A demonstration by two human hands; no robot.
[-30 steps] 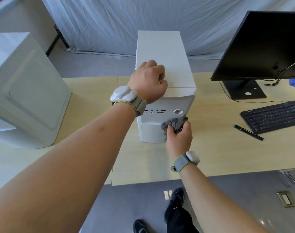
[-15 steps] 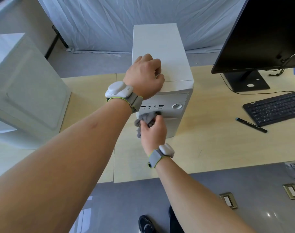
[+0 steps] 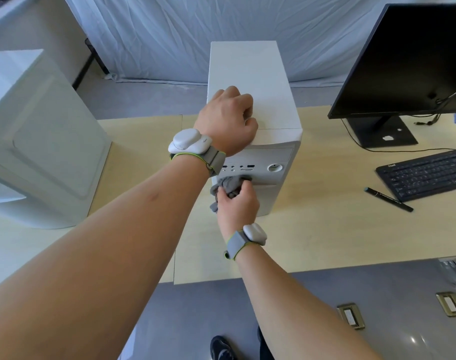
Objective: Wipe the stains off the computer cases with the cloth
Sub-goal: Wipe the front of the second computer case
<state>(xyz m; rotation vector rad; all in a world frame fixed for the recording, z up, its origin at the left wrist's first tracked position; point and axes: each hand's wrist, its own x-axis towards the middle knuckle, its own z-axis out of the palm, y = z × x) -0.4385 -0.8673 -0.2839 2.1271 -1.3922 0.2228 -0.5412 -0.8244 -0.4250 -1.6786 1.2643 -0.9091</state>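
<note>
No legible text — keyboard (image 3: pixel 427 175) corner mark blurred, computer case (image 3: pixel 260 162) unlabelled

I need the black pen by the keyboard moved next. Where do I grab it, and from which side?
Pinch the slim black pen mid-barrel from straight above: it lies flat on the wooden desk, slanted, its near side open, with the black keyboard close behind it.
</note>
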